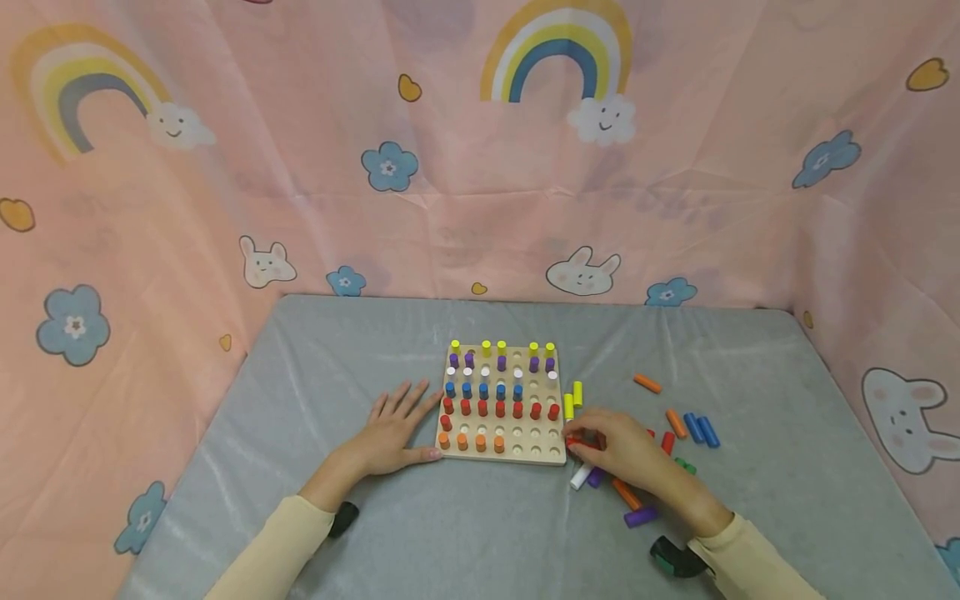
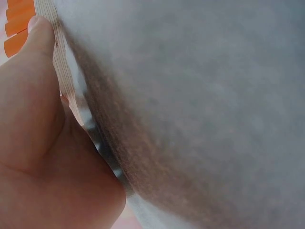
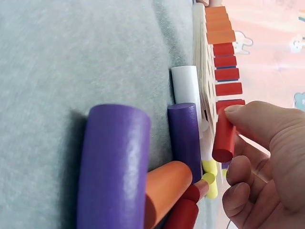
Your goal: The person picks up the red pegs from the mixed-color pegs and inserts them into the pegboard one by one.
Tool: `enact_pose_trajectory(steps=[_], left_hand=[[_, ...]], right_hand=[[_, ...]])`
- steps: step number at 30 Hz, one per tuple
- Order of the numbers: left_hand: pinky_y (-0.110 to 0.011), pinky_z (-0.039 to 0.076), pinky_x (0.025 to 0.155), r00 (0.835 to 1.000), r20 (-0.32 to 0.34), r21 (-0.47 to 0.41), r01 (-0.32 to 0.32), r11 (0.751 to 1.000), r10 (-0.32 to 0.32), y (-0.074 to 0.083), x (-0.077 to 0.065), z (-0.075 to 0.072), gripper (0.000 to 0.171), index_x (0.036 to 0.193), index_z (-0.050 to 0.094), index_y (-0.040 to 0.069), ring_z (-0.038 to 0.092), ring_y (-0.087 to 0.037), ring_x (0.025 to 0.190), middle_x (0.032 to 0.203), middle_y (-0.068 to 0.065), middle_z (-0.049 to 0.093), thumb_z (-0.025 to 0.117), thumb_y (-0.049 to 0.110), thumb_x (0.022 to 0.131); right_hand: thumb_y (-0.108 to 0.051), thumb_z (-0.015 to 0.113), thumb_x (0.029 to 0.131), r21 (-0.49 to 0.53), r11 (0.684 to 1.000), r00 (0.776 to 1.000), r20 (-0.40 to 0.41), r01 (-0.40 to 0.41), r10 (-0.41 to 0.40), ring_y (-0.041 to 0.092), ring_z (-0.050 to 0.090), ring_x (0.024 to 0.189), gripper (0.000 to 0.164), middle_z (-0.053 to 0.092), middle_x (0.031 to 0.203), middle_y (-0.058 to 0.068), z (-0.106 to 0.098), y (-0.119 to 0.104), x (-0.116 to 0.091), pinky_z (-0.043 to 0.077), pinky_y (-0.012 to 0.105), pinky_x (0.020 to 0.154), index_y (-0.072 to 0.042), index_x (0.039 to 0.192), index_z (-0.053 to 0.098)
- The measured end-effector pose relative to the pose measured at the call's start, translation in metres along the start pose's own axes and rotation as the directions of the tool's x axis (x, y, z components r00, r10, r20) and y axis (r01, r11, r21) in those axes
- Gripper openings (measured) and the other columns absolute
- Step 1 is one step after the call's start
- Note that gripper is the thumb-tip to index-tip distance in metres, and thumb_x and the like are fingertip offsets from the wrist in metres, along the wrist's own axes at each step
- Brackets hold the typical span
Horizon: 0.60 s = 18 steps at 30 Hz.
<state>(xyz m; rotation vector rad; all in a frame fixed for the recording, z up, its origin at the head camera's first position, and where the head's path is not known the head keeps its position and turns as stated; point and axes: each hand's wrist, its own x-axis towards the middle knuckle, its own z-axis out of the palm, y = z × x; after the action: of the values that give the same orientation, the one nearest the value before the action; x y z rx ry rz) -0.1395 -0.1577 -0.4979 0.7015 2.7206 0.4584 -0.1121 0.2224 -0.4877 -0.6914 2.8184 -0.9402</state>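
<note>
A wooden pegboard (image 1: pixel 525 457) stands mid-table with rows of yellow, purple, white, blue, red and orange pegs in its holes; some holes are bare. My left hand (image 1: pixel 393 433) lies spread at the board's left side, thumb and fingertips touching its edge. In the left wrist view the thumb rests against the wooden edge beside orange pegs (image 2: pixel 16 21). Off the board's right edge, my right hand (image 1: pixel 618 446) pinches a red peg (image 3: pixel 224 136) between thumb and fingers. Beneath that hand lie a white peg (image 3: pixel 186 83) and a purple peg (image 3: pixel 185 136), next to the board.
Loose pegs lie right of the board: yellow (image 1: pixel 577 393), orange (image 1: pixel 647 383), blue (image 1: pixel 708 432), red (image 1: pixel 667 442), green (image 1: pixel 685 466) and purple (image 1: pixel 641 517). Grey cloth (image 1: pixel 360 342) covers the table. A pink printed curtain (image 1: pixel 465 225) hangs behind it.
</note>
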Motion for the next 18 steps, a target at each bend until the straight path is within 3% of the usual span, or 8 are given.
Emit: enact_pose_trajectory(steps=[18], left_hand=[[-0.069, 0.006, 0.119, 1.0, -0.011, -0.007, -0.011, 1.0, 0.01, -0.001, -0.001, 0.001, 0.092, 0.16, 0.017, 0.021, 0.006, -0.042, 0.155, 0.169, -0.013, 0.009, 0.063, 0.057, 0.09]], right_hand=[[-0.019, 0.078, 0.086, 0.012, 1.0, 0.998, -0.066, 0.003, -0.003, -0.002, 0.04, 0.059, 0.017, 0.064, 0.088, -0.009, 0.001, -0.013, 0.009, 0.037, 0.018, 0.052, -0.017, 0.102, 0.075]])
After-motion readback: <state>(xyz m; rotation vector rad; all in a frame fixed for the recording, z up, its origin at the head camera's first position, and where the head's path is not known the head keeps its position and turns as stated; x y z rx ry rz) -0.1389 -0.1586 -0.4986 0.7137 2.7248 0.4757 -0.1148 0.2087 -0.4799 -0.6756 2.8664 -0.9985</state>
